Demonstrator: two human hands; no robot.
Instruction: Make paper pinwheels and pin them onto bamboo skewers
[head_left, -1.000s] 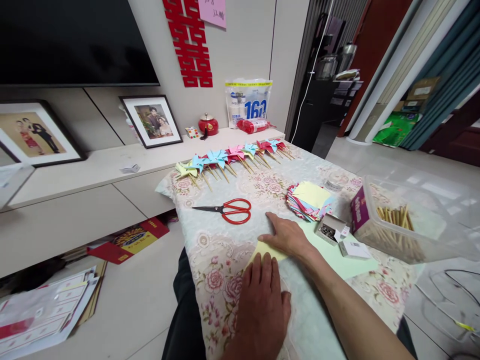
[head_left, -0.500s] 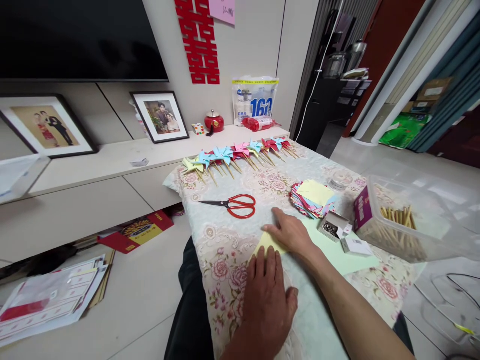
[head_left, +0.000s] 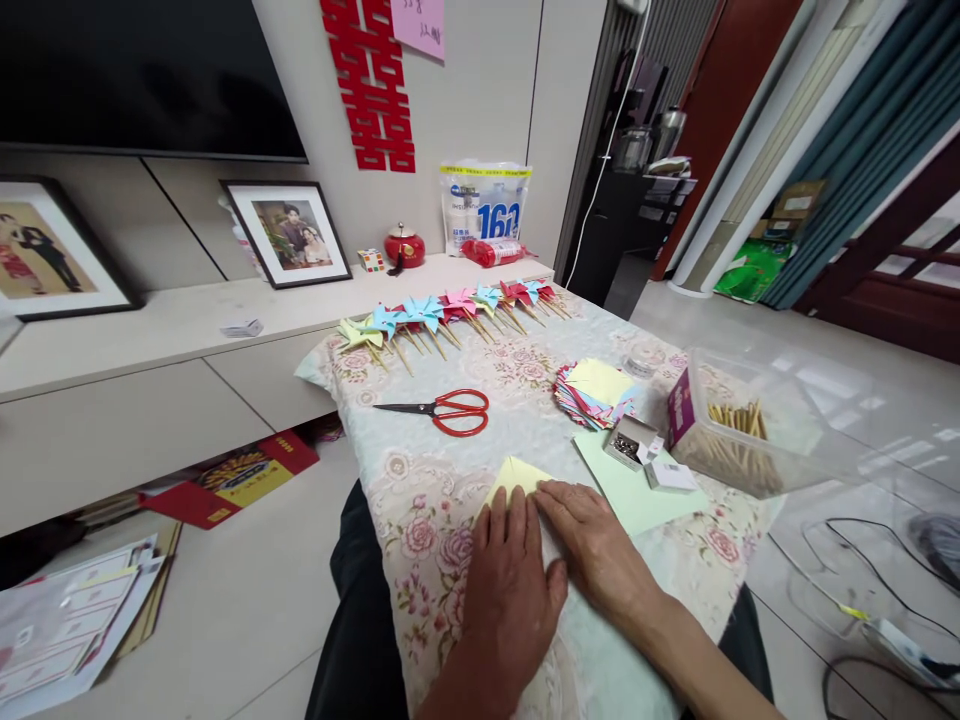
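A yellow square of paper lies on the flowered tablecloth in front of me, its lower part covered by my hands. My left hand rests flat on it, fingers stretched out. Beside it my right hand lies with its fingers extended onto the paper's right edge. Red-handled scissors lie farther up the cloth. To the right is a fanned stack of coloured paper squares with a yellow one on top. A small open box of metal pins sits on a pale green sheet.
Several paper pinwheels on sticks line the table's far edge. A clear plastic bin of wooden sticks stands at right, near a small white box and a roll of clear tape. Cables lie on the floor.
My right hand has drawn back toward me from the paper's upper right, uncovering its top corner. My left hand stays flat on the paper. The view has turned slightly right.
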